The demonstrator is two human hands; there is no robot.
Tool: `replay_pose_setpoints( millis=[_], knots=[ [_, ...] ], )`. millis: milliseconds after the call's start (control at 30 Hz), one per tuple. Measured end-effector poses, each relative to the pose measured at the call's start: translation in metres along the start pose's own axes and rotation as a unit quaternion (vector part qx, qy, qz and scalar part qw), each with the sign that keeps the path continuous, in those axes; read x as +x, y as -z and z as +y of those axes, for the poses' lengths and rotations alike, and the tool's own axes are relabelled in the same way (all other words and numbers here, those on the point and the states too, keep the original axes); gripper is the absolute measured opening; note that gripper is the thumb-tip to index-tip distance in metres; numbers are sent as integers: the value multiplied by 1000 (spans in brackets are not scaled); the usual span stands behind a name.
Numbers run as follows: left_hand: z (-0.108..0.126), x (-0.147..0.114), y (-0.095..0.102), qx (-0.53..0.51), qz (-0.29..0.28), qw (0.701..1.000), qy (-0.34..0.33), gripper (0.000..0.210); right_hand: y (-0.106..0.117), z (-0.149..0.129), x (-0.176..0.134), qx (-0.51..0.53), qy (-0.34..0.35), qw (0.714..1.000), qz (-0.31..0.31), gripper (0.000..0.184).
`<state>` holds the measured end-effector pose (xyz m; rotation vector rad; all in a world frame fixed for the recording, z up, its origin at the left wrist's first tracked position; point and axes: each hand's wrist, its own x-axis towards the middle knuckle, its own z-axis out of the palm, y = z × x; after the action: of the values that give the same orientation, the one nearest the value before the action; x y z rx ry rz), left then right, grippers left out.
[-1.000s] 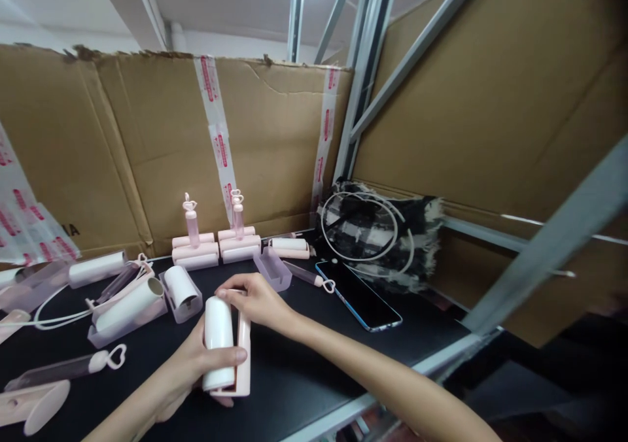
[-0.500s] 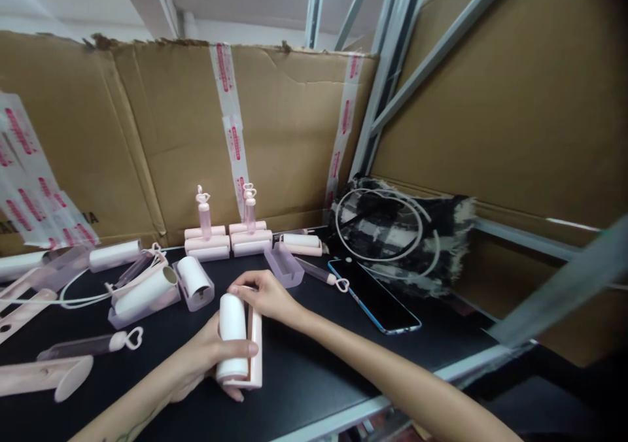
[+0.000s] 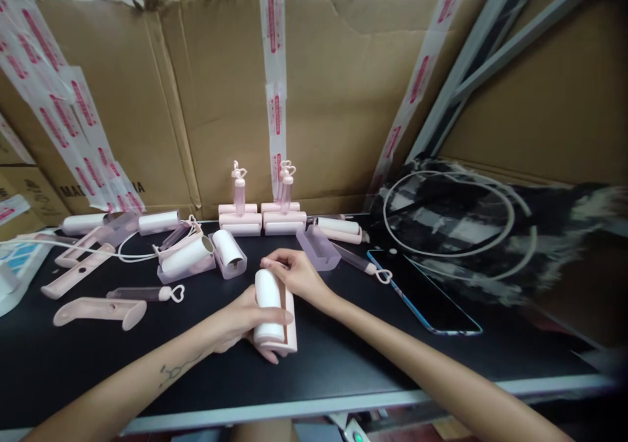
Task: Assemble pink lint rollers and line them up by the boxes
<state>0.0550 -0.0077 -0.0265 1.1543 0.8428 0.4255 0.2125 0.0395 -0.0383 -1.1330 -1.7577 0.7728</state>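
A lint roller (image 3: pixel 267 301) with a white roll in a pink frame stands near upright over the table. My left hand (image 3: pixel 248 318) is wrapped round its lower part, thumb across the front. My right hand (image 3: pixel 301 275) pinches the top end of the roller, and the fingertips partly hide that end. Just behind them lie a white roll in a translucent purple case (image 3: pixel 229 254) and another purple case (image 3: pixel 318 249). Left of my hands are a white roll (image 3: pixel 186 255), a handle with a heart-shaped loop (image 3: pixel 142 293) and a pink frame piece (image 3: pixel 101 312).
Two lint rollers (image 3: pixel 240 223) with handles upright stand against a taped cardboard wall (image 3: pixel 220 102). To the right lie a phone (image 3: pixel 426 291), a white cable (image 3: pixel 449 252) and dark checked fabric (image 3: pixel 490 233). A pale metal edge (image 3: pixel 373 399) borders the black table. A power strip (image 3: pixel 24 265) is far left.
The camera view has tilted down and turned left, so everything sits further right and more of the left side shows. Both hands keep the same hold on the lint roller.
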Motion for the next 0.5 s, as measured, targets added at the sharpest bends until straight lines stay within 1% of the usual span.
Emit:
replay_pose_setpoints(
  millis=[133,167,267,333,400,433,500],
  knots=[
    [0,3,3,2,10,1000,-16,62,0,1,3,20,-19,1000,-12,38],
    [0,3,3,7,17,999,-34,63,1,-1,3,24,-18,999,-23,42],
    [1,3,3,25,40,992,-119,66,5,-13,1,45,13,997,-55,57],
    [0,1,-2,26,44,986,-158,74,6,-21,-2,88,17,993,-77,66],
    [-1,0,-7,3,25,987,-156,78,7,-27,-5,147,-7,984,-98,69],
    [-1,-1,-9,-18,18,989,-146,77,7,-28,-5,174,-18,980,-98,69],
    [1,-2,-11,-82,20,988,-127,67,8,-29,-6,208,-16,976,-62,66]
  ],
)
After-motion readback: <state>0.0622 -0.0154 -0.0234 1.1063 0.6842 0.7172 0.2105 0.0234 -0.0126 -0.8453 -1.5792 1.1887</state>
